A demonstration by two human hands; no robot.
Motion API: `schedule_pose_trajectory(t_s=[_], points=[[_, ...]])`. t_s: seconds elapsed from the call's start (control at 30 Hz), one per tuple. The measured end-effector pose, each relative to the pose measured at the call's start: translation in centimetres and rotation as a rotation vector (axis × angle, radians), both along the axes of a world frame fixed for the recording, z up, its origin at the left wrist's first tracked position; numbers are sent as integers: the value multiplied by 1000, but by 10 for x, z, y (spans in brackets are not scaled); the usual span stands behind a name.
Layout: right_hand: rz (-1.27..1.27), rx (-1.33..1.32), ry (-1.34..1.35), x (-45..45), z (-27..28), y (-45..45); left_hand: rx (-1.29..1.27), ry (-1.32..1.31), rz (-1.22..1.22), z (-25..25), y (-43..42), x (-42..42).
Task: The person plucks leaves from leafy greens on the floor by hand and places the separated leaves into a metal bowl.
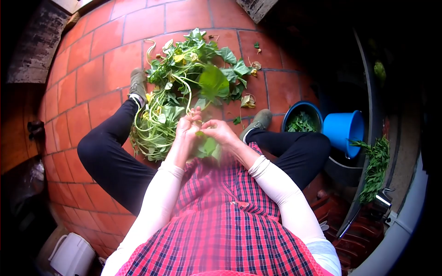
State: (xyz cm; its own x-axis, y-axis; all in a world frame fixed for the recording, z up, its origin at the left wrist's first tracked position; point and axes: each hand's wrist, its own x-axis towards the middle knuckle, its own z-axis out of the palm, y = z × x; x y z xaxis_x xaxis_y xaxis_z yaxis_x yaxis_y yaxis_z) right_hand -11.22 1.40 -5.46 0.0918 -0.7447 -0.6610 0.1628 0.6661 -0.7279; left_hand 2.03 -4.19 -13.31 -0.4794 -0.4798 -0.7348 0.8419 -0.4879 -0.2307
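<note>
Blur is softening the leafy sprig at the person's hands, and bent fingers are hiding most of its stem, so I cannot tell whether the lower leaf, hanging in front of the checked apron, is growing from it too. Deep shadow is covering the right edge of the tiled floor, and the view is cutting off its far edge. Near that right edge a dark basin is holding loose leaves, while a blue bucket is standing just beside it, its inside barely showing. Toward the near left corner of the floor, a white container is running partly out of view. The left hand is holding the sprig in curled fingers, and the right hand is pinching at it with thumb and forefinger, the two hands almost meeting. The sprig is showing a broad, bright green leaf, raised above a heap of vines. That heap is spreading across the floor between the left shoe and the right shoe, its long pale stems looping among darker leaves and yellow flowers.
</note>
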Motion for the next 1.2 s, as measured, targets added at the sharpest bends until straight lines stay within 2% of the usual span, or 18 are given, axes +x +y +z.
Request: schedule_pose_trajectory(t_s=[0.1, 0.17, 0.23, 0.3, 0.33, 0.37, 0.4, 0.47, 0.53, 0.6, 0.73, 0.8, 0.83, 0.93, 0.97, 1.07, 1.1, 1.2], points=[[-13, -63, 199, 5, -9, 1, 105, 148, 68, 6, 3, 1], [115, -250, 550, 3, -11, -1, 158, 240, 68, 16, 3, 0], [209, -424, 854, 2, -6, -4, 190, 136, 40, 23, 7, -6], [106, -404, 1122, -14, -40, -9, 158, 118, 35, 13, 6, -7], [52, -391, 1255, -21, -39, -14, 56, 5, -48, 16, 5, -4], [11, -513, 1141, -35, -34, -10, -27, -68, -15, 18, 7, -4], [149, -571, 1141, -35, -33, -5, -104, -144, 19, 20, 9, -3], [429, -671, 1130, -25, 15, 1, -90, -220, -24, 23, 7, -5], [552, -984, 1169, -13, 35, 5, -111, -230, -62, 12, 9, -5], [425, -1110, 1354, -7, 34, 0, -131, -266, -79, 7, 9, -4], [514, -1035, 1601, -31, 38, -16, -118, -274, -99, 17, 10, -2], [558, -1025, 1598, -42, 31, -21, -124, -297, -110, 21, 11, -5], [662, -969, 1488, -48, 38, -24, -128, -295, -110, 22, 11, -6], [708, -1019, 1244, -63, 34, -23, -174, -297, -123, 29, 11, -6], [744, -880, 1138, -68, 36, -22, -199, -303, -132, 32, 12, -6], [544, -880, 855, -81, 41, -19, -248, -309, -168, 35, 12, -10], [555, -846, 820, -86, 43, -19, -239, -316, -182, 35, 12, -13], [631, -831, 1011, -93, 48, -14, -304, -257, -237, 50, 12, -22]])
